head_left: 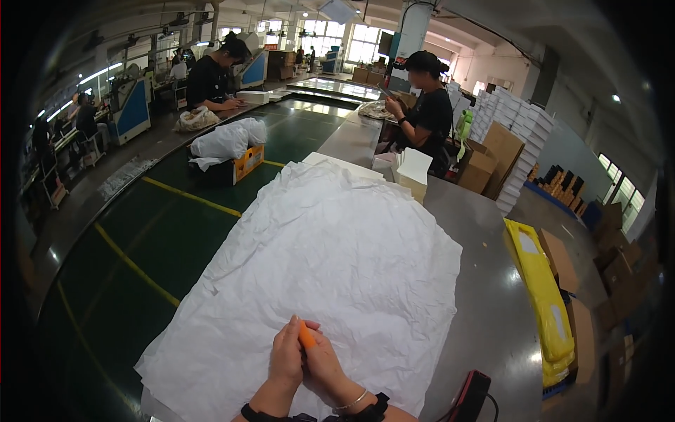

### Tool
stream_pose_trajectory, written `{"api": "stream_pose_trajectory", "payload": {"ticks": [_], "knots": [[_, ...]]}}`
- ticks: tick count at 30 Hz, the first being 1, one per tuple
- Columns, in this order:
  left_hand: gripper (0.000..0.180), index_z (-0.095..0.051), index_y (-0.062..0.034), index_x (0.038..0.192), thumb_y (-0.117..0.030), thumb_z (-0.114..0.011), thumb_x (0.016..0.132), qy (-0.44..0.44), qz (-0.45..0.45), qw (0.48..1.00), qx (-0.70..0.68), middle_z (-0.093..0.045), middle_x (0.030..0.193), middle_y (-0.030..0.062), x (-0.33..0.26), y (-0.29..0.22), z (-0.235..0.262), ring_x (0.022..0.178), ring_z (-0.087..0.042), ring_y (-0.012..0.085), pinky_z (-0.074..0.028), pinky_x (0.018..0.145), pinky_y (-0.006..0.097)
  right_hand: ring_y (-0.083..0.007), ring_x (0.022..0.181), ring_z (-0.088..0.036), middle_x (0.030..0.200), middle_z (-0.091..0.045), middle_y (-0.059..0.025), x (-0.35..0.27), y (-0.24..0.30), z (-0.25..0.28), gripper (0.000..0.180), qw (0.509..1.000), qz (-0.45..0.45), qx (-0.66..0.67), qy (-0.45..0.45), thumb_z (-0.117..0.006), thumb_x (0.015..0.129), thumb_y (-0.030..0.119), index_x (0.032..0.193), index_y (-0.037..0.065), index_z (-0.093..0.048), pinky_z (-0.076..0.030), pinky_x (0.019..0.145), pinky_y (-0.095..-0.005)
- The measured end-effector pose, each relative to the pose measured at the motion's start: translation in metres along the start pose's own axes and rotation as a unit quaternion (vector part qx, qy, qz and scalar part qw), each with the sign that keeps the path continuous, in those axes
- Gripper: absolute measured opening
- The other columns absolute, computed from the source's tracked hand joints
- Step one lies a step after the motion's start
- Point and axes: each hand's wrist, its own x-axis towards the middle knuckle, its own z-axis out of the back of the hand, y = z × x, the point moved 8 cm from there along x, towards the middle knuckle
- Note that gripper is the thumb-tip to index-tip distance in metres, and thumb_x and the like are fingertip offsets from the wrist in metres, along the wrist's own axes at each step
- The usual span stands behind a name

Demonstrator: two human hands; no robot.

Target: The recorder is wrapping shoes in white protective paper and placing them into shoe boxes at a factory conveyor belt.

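Observation:
My left hand (286, 354) and my right hand (325, 361) are brought together low over a big crumpled sheet of white paper (330, 246). Their fingers are closed and press against each other. A small orange tube-like piece (306, 334) shows at the right hand's thumb side; whether it is worn on the thumb or held, I cannot tell. Anything between the palms is hidden. Dark bands circle both wrists, and a thin bracelet is on the right one. Under the sheet's far edge, part of a pale stack (344, 167) peeks out.
A green conveyor belt (133, 225) with yellow lines runs along the left, bearing an orange box (249, 163) and a white bundle. Two people work farther back. White blocks (413, 169) stand beyond the paper. Right: a black-and-red device (470, 397), yellow packages (538, 302) and cartons.

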Motion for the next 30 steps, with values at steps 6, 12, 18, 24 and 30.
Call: {"api": "stream_pose_trajectory", "payload": {"ticks": [6,12,18,24,30], "knots": [[0.047,-0.059,0.0023,0.091,-0.04,-0.04,0.094,-0.002,0.009,1.0,0.0,-0.061,0.085,0.0127,0.002,0.0,0.002,0.08,-0.056,0.0162,-0.045,0.075,0.027,-0.0034,0.065,-0.048,0.074,-0.052,0.005,0.002,-0.004,0.002,0.021,0.999,-0.016,-0.011,-0.036,-0.043,0.096,0.025,0.085,0.012,-0.056,-0.038,0.055,-0.0184],[0.046,-0.058,0.0027,0.091,-0.039,-0.04,0.095,-0.003,0.005,1.0,0.001,-0.06,0.084,0.0124,0.002,0.0,-0.005,0.079,-0.057,0.0162,-0.045,0.074,0.027,-0.0033,0.065,-0.048,0.076,-0.052,0.0051,0.0,0.003,0.002,0.02,0.999,0.013,0.012,-0.033,-0.043,0.096,0.024,0.09,0.011,-0.056,-0.038,0.055,-0.0183],[0.045,-0.058,0.0026,0.091,-0.038,-0.039,0.095,-0.017,0.001,0.999,-0.028,-0.06,0.083,0.012,0.0,-0.001,0.007,0.078,-0.058,0.0158,-0.046,0.072,0.027,-0.0022,0.063,-0.045,0.074,-0.05,0.0058,-0.002,-0.004,-0.007,0.021,0.999,-0.029,-0.003,-0.029,-0.041,0.096,0.021,0.087,0.01,-0.055,-0.036,0.055,-0.0165],[0.046,-0.058,0.0023,0.092,-0.038,-0.037,0.096,-0.002,0.001,1.0,-0.02,-0.06,0.085,0.0112,0.003,0.004,0.0,0.08,-0.057,0.0155,-0.045,0.073,0.026,-0.0022,0.059,-0.042,0.071,-0.048,0.0064,-0.003,0.007,-0.002,0.019,0.999,0.001,-0.017,-0.037,-0.042,0.096,0.021,0.084,0.012,-0.055,-0.034,0.051,-0.0173],[0.048,-0.059,0.0021,0.093,-0.04,-0.037,0.096,0.003,0.011,1.0,-0.015,-0.061,0.087,0.0114,-0.001,0.001,0.005,0.082,-0.057,0.0155,-0.044,0.077,0.026,-0.001,0.061,-0.043,0.071,-0.048,0.007,-0.004,0.003,-0.009,0.02,0.999,0.005,-0.007,-0.04,-0.043,0.096,0.019,0.083,0.01,-0.055,-0.033,0.054,-0.0161]]}}
